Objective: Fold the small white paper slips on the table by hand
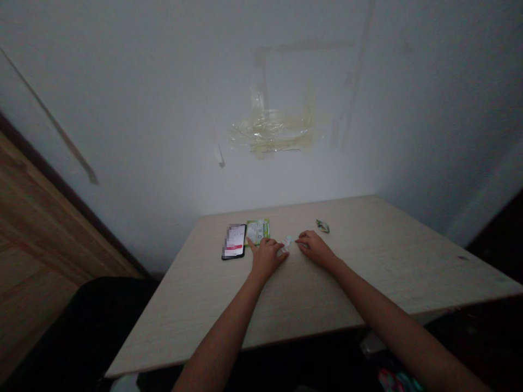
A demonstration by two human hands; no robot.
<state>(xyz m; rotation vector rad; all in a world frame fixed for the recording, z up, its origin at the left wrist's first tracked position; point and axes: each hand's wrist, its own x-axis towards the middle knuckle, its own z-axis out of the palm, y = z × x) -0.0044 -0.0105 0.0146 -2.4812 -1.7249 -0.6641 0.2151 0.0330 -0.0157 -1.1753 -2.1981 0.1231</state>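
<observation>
Near the middle of the table, a small crumpled whitish wrapper (285, 243) with faint pinkish marks lies between my two hands. My left hand (266, 258) has its thumb and index finger around the wrapper's near side, while its outer fingers reach over the edge of a green-and-white packet (258, 231). Just right of the wrapper, my right hand (314, 248) has its fingertips drawn together in a pinch, low over the tabletop. Whatever is in that pinch, if anything, is too small to make out.
Left of the packet lies a phone (234, 242) with a lit, partly blurred screen. A small crumpled green packet (322, 226) is beyond my right hand. The pale wooden table (196, 305) meets a wall (163, 136) with old clear tape (278, 133) on it.
</observation>
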